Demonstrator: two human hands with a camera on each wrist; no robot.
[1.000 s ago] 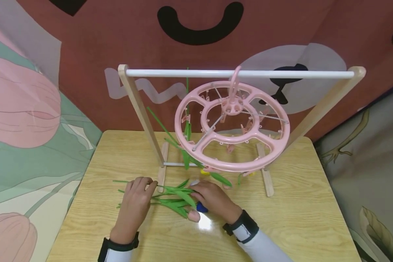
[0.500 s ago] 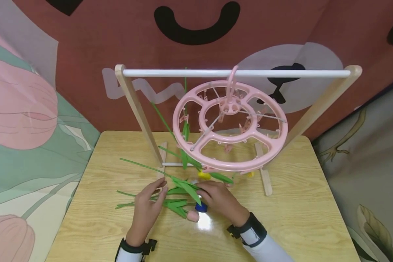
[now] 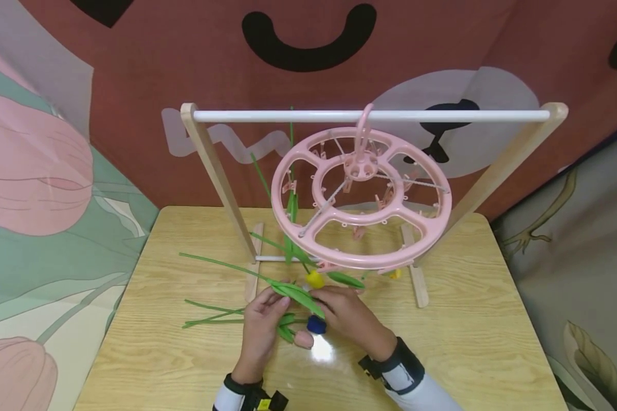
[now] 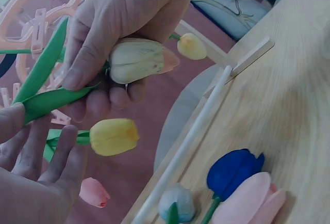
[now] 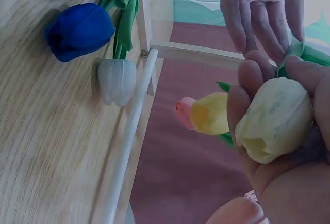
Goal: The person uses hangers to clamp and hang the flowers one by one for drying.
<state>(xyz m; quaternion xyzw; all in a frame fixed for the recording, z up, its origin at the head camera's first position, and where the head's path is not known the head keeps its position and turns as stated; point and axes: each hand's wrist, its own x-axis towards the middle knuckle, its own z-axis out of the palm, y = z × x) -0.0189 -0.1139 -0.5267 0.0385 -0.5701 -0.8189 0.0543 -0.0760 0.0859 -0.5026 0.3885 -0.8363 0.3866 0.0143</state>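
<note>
Between my hands is an artificial cream tulip [image 4: 136,61], its long green stem [image 3: 216,262] pointing left in the head view. My right hand [image 3: 357,317] pinches it just below the bloom, which lies against the fingers in the right wrist view. With thumb and fingers, my left hand [image 3: 262,325] holds its green leaves [image 4: 51,100]. Below the hands, a blue tulip [image 3: 316,325], a pink tulip [image 3: 303,339] and a white tulip [image 4: 176,203] lie on the table [image 3: 473,354]. A yellow tulip [image 3: 315,279] hangs head down close behind my hands.
A round pink clip hanger [image 3: 360,261] hangs by its hook from the white bar [image 3: 267,116] of a wooden rack [image 3: 216,177]. Small clips dangle under its rings, and several tulips hang there. The rack's feet [image 3: 419,285] stand on the table behind my hands.
My left hand has let go of the stem's left part and moved right to the leaves near the bloom. The cream tulip is raised off the others; my right hand keeps its grip.
</note>
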